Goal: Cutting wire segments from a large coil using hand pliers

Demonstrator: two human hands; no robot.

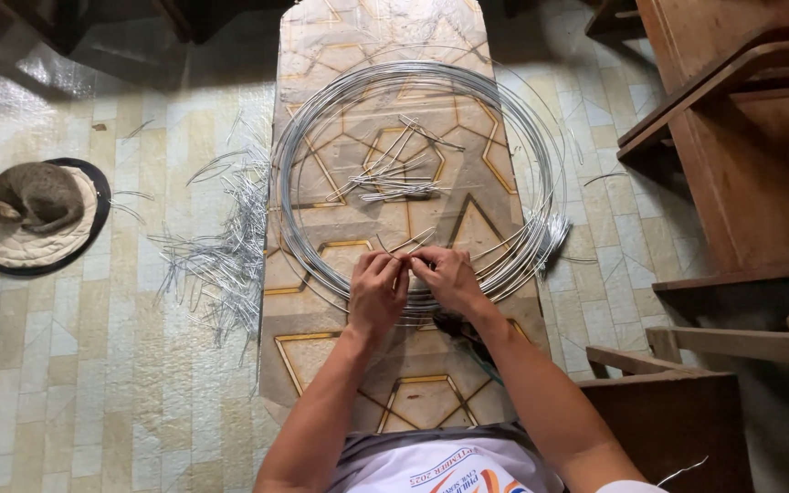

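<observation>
A large coil of silver wire (321,119) lies on a long patterned board (431,393). My left hand (376,292) and my right hand (449,278) meet at the coil's near edge, fingertips pinched together on a short piece of wire (410,262). Several cut wire pieces (390,178) lie loose inside the coil. A dark tool (458,327) shows partly under my right wrist.
A heap of cut wire pieces (221,246) is scattered on the tiled floor left of the board. A cat (34,196) lies curled on a round mat (20,251) at far left. Wooden furniture (741,155) stands at right, with a wooden stool (678,402) near my right arm.
</observation>
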